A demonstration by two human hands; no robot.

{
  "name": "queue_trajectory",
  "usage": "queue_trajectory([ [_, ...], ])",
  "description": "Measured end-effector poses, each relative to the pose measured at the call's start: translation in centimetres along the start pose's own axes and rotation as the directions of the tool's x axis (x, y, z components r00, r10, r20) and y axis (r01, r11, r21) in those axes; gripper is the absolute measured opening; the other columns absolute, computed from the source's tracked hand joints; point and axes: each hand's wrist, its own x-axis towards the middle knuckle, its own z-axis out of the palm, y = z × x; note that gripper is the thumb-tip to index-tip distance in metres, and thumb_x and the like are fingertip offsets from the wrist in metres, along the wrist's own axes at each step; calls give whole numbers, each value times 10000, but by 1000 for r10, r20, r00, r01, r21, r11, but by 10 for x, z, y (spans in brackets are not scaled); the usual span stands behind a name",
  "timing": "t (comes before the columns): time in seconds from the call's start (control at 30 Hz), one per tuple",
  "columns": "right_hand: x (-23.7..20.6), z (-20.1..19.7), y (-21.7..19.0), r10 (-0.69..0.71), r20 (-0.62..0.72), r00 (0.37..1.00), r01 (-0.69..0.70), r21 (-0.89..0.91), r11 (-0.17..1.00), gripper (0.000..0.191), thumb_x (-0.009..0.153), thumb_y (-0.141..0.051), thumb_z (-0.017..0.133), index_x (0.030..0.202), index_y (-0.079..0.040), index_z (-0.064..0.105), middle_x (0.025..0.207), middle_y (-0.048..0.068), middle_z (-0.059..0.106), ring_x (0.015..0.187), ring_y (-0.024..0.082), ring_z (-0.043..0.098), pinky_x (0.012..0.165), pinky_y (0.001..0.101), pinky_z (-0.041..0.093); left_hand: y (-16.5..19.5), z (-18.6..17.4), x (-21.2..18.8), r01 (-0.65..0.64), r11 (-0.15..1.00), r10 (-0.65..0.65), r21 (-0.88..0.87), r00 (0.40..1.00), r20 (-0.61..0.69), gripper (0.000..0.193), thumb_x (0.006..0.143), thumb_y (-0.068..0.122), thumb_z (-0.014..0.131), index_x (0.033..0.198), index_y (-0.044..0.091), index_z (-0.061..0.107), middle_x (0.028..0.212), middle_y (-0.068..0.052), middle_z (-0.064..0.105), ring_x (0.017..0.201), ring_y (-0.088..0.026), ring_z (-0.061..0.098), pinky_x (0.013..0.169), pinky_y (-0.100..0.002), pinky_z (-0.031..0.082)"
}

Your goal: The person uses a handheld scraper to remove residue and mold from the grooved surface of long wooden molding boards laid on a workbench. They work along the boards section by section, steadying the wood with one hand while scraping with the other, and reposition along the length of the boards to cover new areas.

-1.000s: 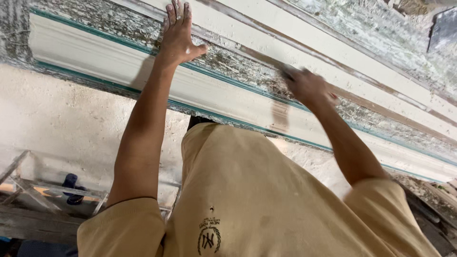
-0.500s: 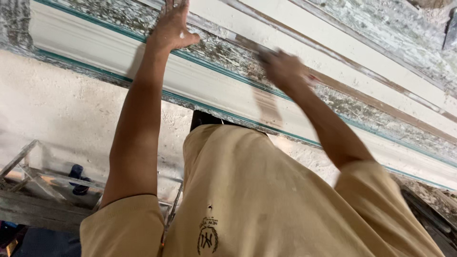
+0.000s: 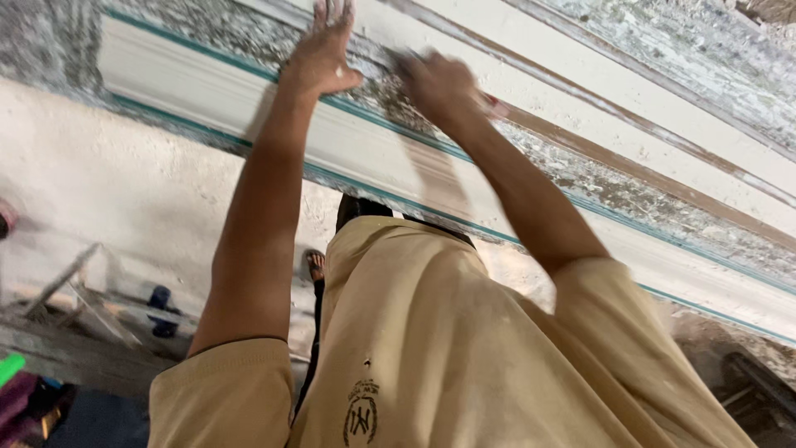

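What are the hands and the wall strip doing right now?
left hand: open, flat on the moulding
right hand: blurred, curled on a small pinkish thing, pressed against the moulding
moulding: white, teal-edged, with a rough peeling band
shirt: tan, dusty

One camera sits on the person's head and looks down.

It is very close to the tan shirt (image 3: 464, 357) and both raised arms. Farther off it sees the white moulding (image 3: 207, 87) running from left to right, and the floor (image 3: 91, 357) far down on the left.
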Motion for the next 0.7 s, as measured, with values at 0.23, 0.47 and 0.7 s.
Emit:
queue_trajectory([
  [0.23,-107,-24,52,325,283,902,-317,-75,946,443,1043,-498,450,1426,-318,579,1040,148,684,626,249,670,467,387,564,-2,5,-2,-50,999,50,-15,998,-25,1266,697,321,900,1646,6,123,1679,-317,85,1540,-521,115,1249,-550,234],
  [0.47,54,5,-74,102,91,991,-93,-96,991,319,1077,-424,474,1348,-362,631,1047,112,705,660,227,652,523,399,555,-53,-5,-1,-180,956,206,-231,974,95,1070,770,306,850,1580,-15,230,1658,-275,183,1531,-463,207,1260,-498,252],
  [0.7,-41,-41,-41,438,384,813,-476,6,879,523,1089,-557,337,1597,-464,418,1175,163,652,532,171,540,391,263,420,-184,-64,-13,16,994,25,111,934,-357,1103,969,671,705,1693,92,109,1717,-291,34,1598,-473,3,1300,-674,60],
])
